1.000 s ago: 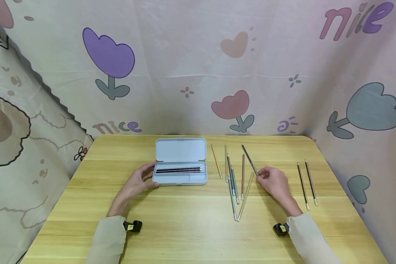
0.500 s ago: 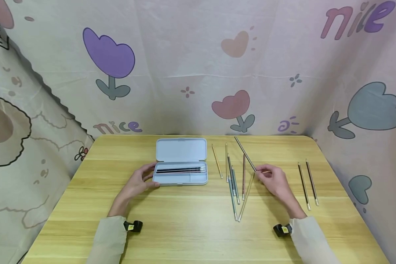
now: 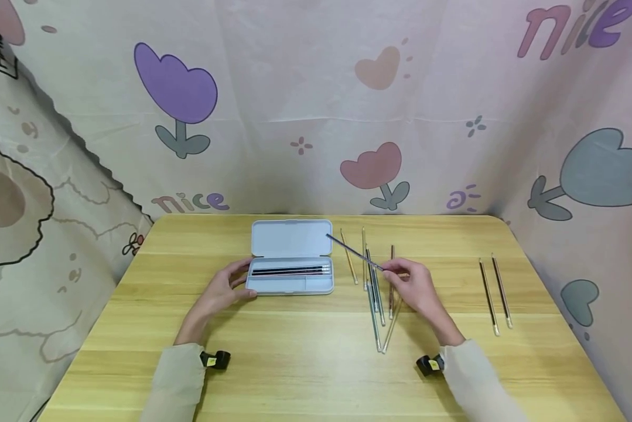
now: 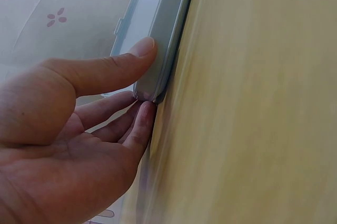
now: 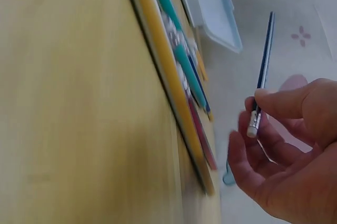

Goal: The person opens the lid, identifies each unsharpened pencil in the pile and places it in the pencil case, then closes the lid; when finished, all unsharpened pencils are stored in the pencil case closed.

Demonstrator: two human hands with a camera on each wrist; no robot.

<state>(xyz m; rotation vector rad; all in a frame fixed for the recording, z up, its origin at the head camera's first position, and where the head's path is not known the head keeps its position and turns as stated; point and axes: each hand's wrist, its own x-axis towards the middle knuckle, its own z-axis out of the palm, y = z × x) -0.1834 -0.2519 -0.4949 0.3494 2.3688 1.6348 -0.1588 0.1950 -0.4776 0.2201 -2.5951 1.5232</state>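
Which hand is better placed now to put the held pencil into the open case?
The right hand, I think: it pinches the dark pencil near its eraser end, and the other end points toward the case. The left hand grips the case's left end.

We see a yellowish wood-grain worktop [image 3: 294,363] bearing an open pale-blue pencil case [image 3: 276,285], a loose cluster of pencils [image 3: 374,319] beside it, and two dark pencils [image 3: 489,299] well apart at right.

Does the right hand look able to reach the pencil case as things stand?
Probably yes: the pencil case is open, and only loose pencils lie flat between; the right hand holds a dark pencil above them.
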